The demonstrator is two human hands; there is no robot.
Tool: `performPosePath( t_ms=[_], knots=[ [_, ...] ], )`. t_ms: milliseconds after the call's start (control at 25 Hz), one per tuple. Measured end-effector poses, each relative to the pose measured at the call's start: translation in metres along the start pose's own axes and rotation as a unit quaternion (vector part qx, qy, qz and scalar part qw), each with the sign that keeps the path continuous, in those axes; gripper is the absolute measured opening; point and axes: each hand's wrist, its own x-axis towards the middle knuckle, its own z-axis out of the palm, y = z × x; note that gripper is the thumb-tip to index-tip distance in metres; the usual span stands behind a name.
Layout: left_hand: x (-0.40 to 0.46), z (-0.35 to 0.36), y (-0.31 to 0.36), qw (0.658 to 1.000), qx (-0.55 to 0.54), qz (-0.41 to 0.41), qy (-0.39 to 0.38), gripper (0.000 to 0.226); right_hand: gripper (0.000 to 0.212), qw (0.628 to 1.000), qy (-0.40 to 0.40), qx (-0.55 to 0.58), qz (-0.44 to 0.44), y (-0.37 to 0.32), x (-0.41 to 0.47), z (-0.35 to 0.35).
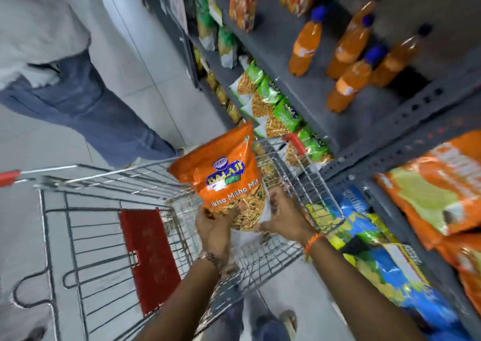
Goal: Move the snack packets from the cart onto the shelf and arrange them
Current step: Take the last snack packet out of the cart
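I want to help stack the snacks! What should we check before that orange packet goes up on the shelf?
1. Both hands hold the orange packet, left hand and right hand: ok.
2. Packet lifted above the cart: ok.
3. Matching orange packets on the shelf to join: ok.
4. Free room beside them: cannot tell.
5. Other person out of the way: ok.
6. More packets left in the cart: cannot tell, blurred.
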Motion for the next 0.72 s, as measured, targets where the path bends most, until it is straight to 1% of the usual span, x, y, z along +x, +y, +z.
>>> performPosePath(
  t_ms=[120,160,240,280,360,480,640,720],
  knots=[
    [-0.036,0.014,0.051,0.993,-0.011,0.098,-0.061,0.049,0.080,0.992,0.099,0.076,-0.009,-0.024,-0.051,-0.023],
    [-0.047,0.019,0.069,0.989,-0.007,0.124,-0.081,0.054,0.082,0.987,0.133,0.093,-0.011,-0.033,-0.070,-0.036],
    [-0.062,0.028,0.095,0.978,-0.008,0.168,-0.124,0.071,0.084,0.976,0.175,0.125,-0.030,-0.047,-0.092,-0.050],
    [-0.078,0.037,0.112,0.969,-0.005,0.198,-0.149,0.079,0.084,0.968,0.209,0.135,-0.038,-0.055,-0.108,-0.061],
    [-0.104,0.055,0.142,0.951,0.003,0.247,-0.186,0.087,0.082,0.954,0.263,0.141,-0.047,-0.071,-0.136,-0.084],
    [-0.141,0.087,0.182,0.919,0.011,0.319,-0.232,0.086,0.080,0.923,0.354,0.134,-0.073,-0.095,-0.178,-0.122],
    [-0.197,0.130,0.217,0.872,-0.001,0.383,-0.304,0.080,0.078,0.867,0.464,0.154,-0.094,-0.107,-0.240,-0.160],
    [-0.223,0.147,0.227,0.850,-0.012,0.403,-0.338,0.081,0.077,0.838,0.512,0.160,-0.106,-0.109,-0.272,-0.171]
  ],
)
